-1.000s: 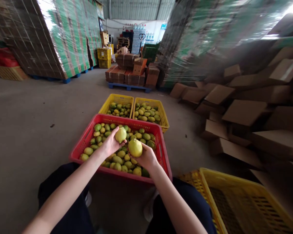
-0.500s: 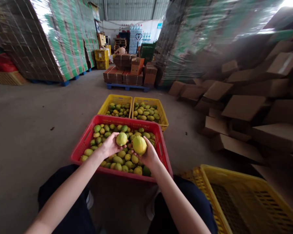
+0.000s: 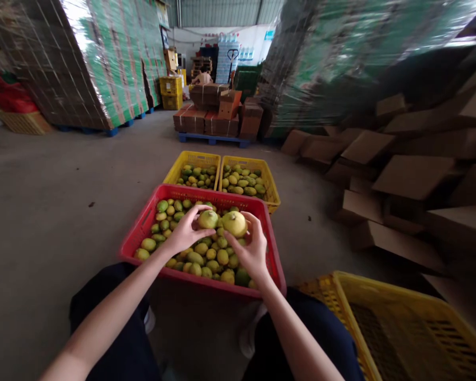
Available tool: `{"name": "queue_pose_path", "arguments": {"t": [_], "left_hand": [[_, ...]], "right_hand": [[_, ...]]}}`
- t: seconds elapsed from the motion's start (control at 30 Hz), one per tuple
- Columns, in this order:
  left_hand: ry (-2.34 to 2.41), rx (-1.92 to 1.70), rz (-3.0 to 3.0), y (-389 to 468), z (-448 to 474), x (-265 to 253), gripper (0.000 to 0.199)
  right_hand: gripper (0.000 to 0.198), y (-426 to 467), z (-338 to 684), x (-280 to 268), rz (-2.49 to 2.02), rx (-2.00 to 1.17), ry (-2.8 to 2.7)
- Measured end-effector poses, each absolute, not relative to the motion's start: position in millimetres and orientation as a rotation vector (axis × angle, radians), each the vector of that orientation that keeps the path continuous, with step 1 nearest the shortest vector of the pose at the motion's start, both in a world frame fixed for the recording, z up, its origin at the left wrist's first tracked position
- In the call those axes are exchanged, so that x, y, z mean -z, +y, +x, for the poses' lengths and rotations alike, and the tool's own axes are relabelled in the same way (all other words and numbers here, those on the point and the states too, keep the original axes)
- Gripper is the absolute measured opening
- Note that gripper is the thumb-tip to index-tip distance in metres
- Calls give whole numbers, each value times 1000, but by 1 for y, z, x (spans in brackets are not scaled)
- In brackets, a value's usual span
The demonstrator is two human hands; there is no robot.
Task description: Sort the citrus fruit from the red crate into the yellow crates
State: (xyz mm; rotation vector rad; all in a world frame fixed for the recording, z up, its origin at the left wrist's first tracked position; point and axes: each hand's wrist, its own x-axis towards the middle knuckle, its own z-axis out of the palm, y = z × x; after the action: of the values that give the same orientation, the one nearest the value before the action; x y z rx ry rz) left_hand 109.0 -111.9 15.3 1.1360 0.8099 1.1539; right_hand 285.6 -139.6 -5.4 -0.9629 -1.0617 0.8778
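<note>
While both hands are busy, the handling seems to be midway, with neither held fruit set down yet. The left hand (image 3: 186, 231) has its fingers closed round a greenish fruit (image 3: 208, 220); the right hand (image 3: 255, 248) has its fingers round a yellower fruit (image 3: 234, 224). Both are held up just beside each other, over the red crate (image 3: 138, 227).

Below them, loose fruit (image 3: 195, 257) in green and yellow lies spread through that crate, so a good deal there looks left to handle. Just beyond its far rim, the left yellow crate (image 3: 170, 172) and the right yellow crate (image 3: 272, 185) stand side by side, each holding many fruits; those may be done already, but whether they came from the red crate cannot be told. Another crate (image 3: 384, 296), also yellow, stands off to the right, partly in view.
</note>
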Motion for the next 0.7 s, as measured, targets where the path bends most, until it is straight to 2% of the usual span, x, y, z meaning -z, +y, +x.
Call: {"name": "queue_pose_path", "arguments": {"t": [0.13, 0.47, 0.57, 0.7], "left_hand": [[814, -1272, 1363, -117, 107, -23, 52], [814, -1291, 1533, -122, 105, -28, 46], [854, -1264, 1461, -120, 106, -25, 45], [844, -1114, 994, -115, 113, -15, 34]], "right_hand": [[55, -147, 283, 9, -929, -556, -1314], [51, -145, 282, 9, -935, -487, -1374], [54, -146, 282, 4, -949, -626, -1278], [32, -141, 278, -1, -1012, -1111, -957]]}}
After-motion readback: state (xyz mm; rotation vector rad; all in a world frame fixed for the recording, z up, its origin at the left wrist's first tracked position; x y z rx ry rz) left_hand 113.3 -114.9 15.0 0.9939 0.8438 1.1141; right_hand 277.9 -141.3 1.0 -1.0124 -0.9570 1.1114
